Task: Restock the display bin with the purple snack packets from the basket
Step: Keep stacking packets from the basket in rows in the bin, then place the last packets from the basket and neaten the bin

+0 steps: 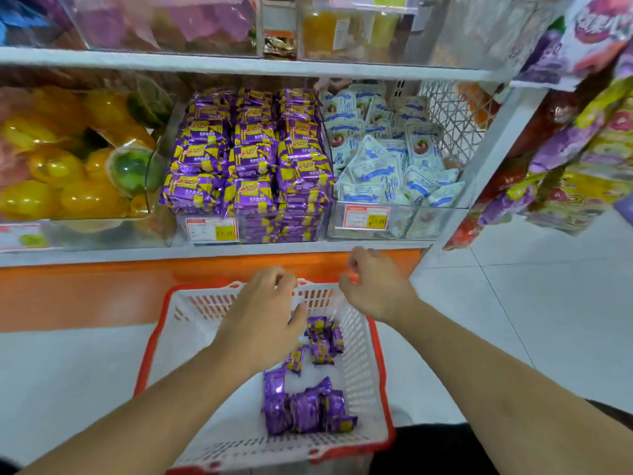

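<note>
In the basket [363,341], purple packets [305,407] lie below both empty hands.

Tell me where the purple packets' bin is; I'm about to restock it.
In the head view, the bin sits mid-shelf, between the yellow sweets on its left and the white-blue packets on its right, above the basket.

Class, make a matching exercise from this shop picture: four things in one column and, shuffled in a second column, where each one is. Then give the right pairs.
Things
1. purple snack packets
2. pale blue packets
3. yellow jelly cups
4. right hand

Places
A. bin at the left of the shelf
B. above the far rim of the basket
C. loose on the basket's floor
D. bin to the right of the purple display bin

Pairs: 1-C, 2-D, 3-A, 4-B
</note>
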`<state>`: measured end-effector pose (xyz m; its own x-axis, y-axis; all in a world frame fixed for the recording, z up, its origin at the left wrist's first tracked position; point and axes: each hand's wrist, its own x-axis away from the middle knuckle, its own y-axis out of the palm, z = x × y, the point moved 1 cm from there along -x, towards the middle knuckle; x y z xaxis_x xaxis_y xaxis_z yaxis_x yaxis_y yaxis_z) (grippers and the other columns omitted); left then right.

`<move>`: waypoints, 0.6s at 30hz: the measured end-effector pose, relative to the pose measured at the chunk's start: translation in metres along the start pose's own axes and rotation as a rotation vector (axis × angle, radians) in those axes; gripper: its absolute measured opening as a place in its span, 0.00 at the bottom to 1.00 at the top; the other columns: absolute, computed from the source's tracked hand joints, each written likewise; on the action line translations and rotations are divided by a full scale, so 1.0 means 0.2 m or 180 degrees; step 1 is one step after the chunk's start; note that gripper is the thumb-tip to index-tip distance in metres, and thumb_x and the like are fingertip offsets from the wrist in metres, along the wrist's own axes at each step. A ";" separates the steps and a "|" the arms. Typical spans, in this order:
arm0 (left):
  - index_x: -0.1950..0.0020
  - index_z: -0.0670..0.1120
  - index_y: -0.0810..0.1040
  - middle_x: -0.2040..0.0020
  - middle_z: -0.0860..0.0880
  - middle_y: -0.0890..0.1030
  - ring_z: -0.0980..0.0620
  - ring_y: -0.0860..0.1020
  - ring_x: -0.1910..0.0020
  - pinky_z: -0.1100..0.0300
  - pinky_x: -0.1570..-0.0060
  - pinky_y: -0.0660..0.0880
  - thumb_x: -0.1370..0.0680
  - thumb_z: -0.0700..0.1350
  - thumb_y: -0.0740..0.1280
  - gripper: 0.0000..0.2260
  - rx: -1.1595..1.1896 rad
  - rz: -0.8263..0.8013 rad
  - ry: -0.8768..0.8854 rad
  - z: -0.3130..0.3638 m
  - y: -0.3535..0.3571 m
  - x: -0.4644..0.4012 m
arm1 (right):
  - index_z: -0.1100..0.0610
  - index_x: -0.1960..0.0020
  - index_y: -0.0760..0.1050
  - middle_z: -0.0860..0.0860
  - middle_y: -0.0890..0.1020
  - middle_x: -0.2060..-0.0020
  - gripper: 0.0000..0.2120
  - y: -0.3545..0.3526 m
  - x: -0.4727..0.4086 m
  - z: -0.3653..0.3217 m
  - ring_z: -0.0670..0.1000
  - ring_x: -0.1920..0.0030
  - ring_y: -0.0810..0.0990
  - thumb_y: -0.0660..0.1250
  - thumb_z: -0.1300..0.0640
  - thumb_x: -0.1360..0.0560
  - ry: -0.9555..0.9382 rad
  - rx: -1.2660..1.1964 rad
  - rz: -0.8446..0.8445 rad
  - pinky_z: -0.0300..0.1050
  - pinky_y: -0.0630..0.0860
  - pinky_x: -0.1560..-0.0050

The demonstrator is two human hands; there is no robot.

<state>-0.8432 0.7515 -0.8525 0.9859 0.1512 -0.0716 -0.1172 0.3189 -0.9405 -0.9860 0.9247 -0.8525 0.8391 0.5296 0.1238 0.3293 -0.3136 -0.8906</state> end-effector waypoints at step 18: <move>0.17 0.59 0.54 0.19 0.37 0.55 0.36 0.57 0.21 0.43 0.25 0.60 0.17 0.61 0.56 0.29 -0.0069 -0.2066 -0.0839 -0.31 1.21 0.12 | 0.51 0.16 0.40 0.51 0.59 0.21 0.47 0.74 0.19 0.34 0.60 0.30 0.69 0.62 0.37 0.24 0.0647 -0.0165 0.0219 0.58 0.77 0.40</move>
<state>-0.8414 0.7745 -1.1025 0.7936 0.1592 0.5872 0.4906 0.4033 -0.7724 -0.9351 0.9518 -1.0101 0.9287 0.3375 0.1537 0.2856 -0.3865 -0.8770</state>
